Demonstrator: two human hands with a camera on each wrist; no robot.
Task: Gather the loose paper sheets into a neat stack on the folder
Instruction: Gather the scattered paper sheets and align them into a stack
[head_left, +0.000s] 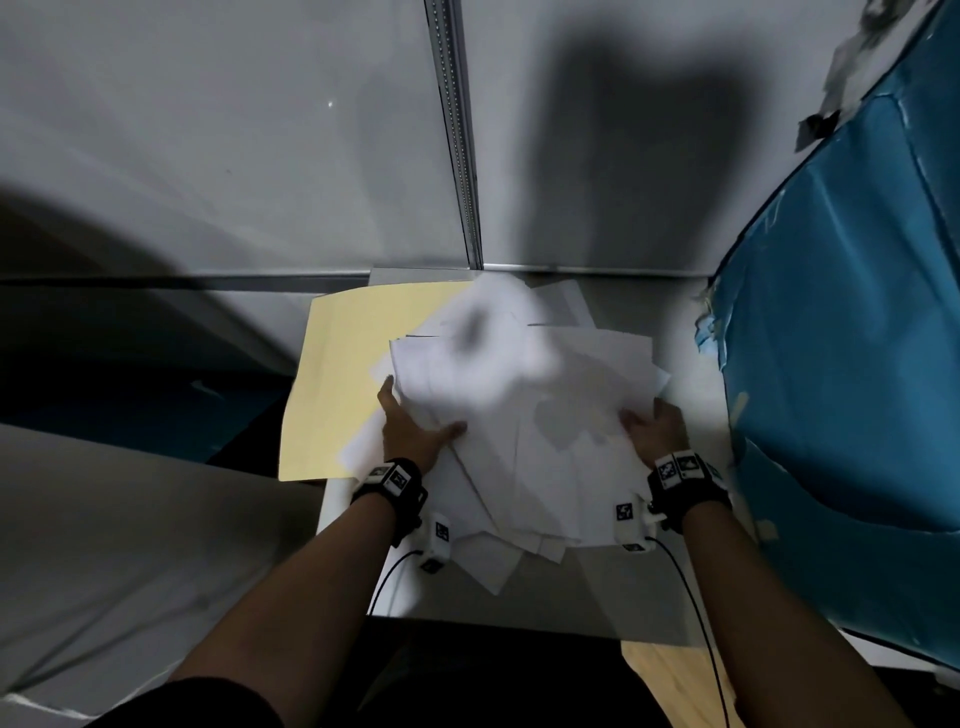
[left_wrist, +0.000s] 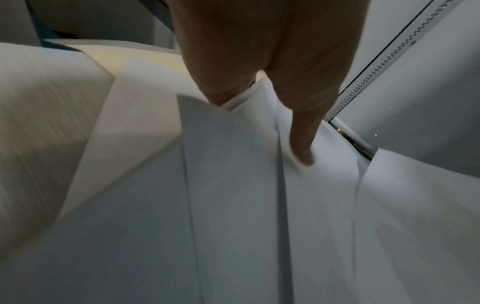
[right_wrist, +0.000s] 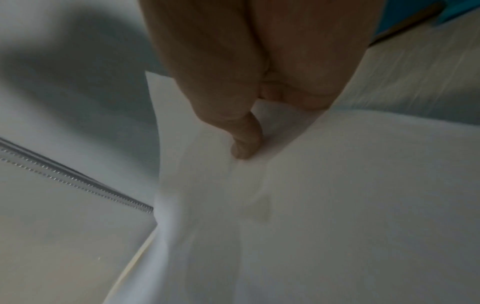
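A loose, fanned pile of white paper sheets (head_left: 524, 415) lies on a small white table (head_left: 696, 415), its left part overlapping a pale yellow folder (head_left: 337, 374). My left hand (head_left: 415, 421) grips the pile's left edge, thumb on top and fingers under the sheets. My right hand (head_left: 655, 423) grips the right edge the same way. In the left wrist view the thumb (left_wrist: 302, 144) presses on the white sheets (left_wrist: 233, 185). In the right wrist view the thumb (right_wrist: 245, 142) pinches the sheets (right_wrist: 337, 185). The sheets' far ends are blurred.
A grey partition wall with a metal rail (head_left: 460, 145) stands right behind the table. A blue plastic-wrapped object (head_left: 841, 338) crowds the table's right side. A grey surface (head_left: 104, 545) lies lower left. Cables (head_left: 696, 613) trail from both wrist bands.
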